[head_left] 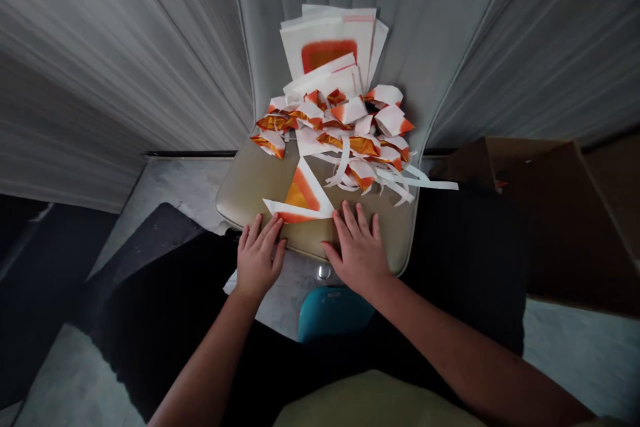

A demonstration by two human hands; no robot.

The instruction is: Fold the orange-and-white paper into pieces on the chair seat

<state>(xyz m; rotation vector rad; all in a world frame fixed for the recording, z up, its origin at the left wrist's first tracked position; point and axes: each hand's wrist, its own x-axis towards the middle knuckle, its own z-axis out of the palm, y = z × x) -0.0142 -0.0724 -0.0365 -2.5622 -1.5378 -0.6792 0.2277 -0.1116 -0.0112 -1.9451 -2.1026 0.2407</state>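
A sheet of white paper with an orange and gold print (304, 195) lies folded into a triangle on the chair seat (240, 190). My left hand (257, 257) rests at its lower left edge, fingertips touching the paper and fingers apart. At the lower right corner, my right hand (361, 247) lies flat with its fingers spread, fingertips at the fold. Just beyond the triangle is a pile of folded orange-and-white paper pieces (350, 113). Thin white paper strips (400, 177) trail out of the pile on the right.
A stack of flat printed sheets (327, 30) leans toward the grey chair back (415, 27). To the right stands an open cardboard box (540, 153). A teal object (333, 313) is under the seat's front edge. Grey curtains (165, 47) hang on both sides.
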